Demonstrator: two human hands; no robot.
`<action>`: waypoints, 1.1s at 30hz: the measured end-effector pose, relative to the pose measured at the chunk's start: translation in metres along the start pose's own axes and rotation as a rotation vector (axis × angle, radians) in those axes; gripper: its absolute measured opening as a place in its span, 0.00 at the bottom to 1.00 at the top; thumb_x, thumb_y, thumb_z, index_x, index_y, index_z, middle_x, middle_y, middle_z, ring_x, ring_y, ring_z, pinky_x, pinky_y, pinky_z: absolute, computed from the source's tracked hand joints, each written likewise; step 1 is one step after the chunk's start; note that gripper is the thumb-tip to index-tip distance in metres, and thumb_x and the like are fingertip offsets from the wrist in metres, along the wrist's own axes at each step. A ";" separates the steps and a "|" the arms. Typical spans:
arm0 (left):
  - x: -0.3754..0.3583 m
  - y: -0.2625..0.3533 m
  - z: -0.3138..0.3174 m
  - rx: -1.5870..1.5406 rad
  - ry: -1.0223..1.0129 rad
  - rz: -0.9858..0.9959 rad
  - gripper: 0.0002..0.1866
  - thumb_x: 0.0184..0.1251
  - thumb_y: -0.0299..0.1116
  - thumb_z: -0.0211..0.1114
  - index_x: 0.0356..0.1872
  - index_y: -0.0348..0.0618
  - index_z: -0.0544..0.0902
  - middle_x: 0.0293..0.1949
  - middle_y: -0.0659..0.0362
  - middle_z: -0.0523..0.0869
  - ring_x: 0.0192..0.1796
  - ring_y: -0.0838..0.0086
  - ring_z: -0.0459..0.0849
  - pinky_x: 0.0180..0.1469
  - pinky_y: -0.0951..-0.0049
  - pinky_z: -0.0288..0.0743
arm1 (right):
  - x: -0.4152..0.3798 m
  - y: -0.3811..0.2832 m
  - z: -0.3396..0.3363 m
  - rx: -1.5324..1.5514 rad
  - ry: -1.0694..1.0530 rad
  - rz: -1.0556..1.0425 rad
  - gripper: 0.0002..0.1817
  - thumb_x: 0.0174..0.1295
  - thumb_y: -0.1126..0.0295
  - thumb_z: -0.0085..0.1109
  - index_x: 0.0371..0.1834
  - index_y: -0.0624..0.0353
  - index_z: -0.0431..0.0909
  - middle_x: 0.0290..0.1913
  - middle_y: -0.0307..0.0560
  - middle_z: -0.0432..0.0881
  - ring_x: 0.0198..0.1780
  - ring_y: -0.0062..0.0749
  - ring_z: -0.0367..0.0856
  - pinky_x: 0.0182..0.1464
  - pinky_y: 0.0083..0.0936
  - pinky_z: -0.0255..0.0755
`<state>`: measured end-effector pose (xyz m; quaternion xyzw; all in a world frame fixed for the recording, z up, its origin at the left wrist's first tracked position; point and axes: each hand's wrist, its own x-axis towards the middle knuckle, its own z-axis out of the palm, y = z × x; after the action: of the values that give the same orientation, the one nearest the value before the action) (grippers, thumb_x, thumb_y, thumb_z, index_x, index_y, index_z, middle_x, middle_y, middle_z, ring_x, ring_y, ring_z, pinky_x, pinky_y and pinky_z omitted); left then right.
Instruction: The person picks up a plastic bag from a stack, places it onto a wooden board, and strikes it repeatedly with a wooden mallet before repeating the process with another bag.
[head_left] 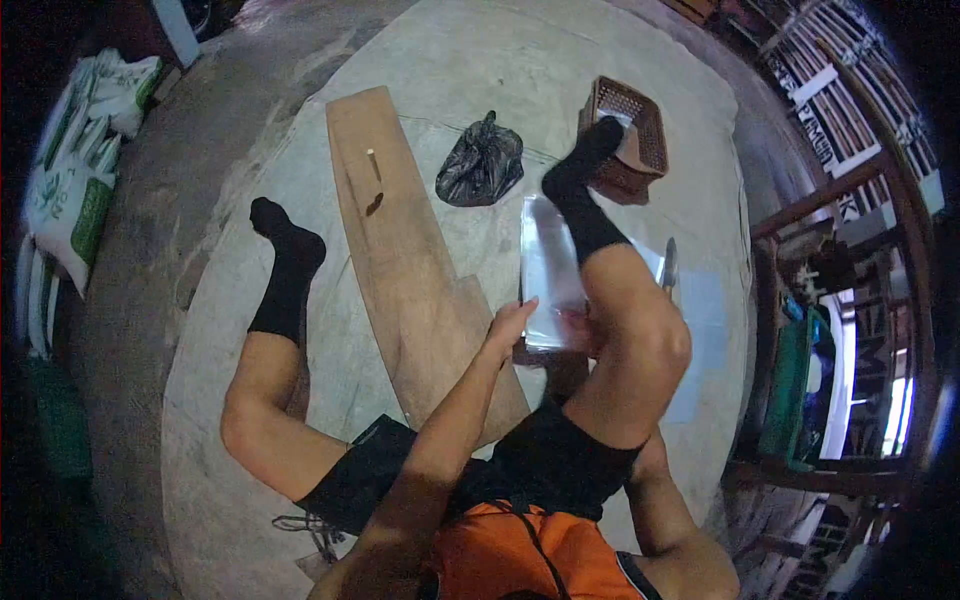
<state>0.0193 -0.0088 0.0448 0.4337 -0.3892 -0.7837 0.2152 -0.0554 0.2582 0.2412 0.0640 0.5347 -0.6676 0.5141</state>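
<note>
My left hand [513, 325] is closed on the left edge of a stack of clear, shiny plastic sheets [547, 260], its thumb on top. The sheets lie between my legs, partly covered by my right shin and foot. My right arm passes beneath my raised right knee. A reddish, blurred patch near the lower right of the sheets may be my right hand, but its fingers do not show clearly. A knife [670, 262] lies just right of my right leg, beside pale bluish sheets [703, 330].
A long wooden board [400, 230] lies between my legs, with a small stick [373, 163] and a dark piece [375, 205] on it. Ahead are a knotted black plastic bag [482, 160] and a brown woven basket [650, 130]. Filled sacks [75, 200] lie far left; slatted wooden furniture [830, 300] stands right.
</note>
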 end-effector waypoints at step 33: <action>0.024 0.055 0.024 1.266 0.225 0.875 0.32 0.65 0.48 0.64 0.63 0.35 0.72 0.68 0.37 0.66 0.71 0.44 0.62 0.73 0.48 0.53 | 0.296 -0.120 0.123 -1.716 -0.262 -1.032 0.15 0.59 0.72 0.63 0.49 0.62 0.80 0.47 0.55 0.84 0.50 0.48 0.83 0.52 0.34 0.76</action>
<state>-0.0139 -0.0475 0.0843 0.3579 -0.8743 -0.2071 0.2543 -0.2258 -0.0327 0.1824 -0.6406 0.7360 -0.1998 0.0894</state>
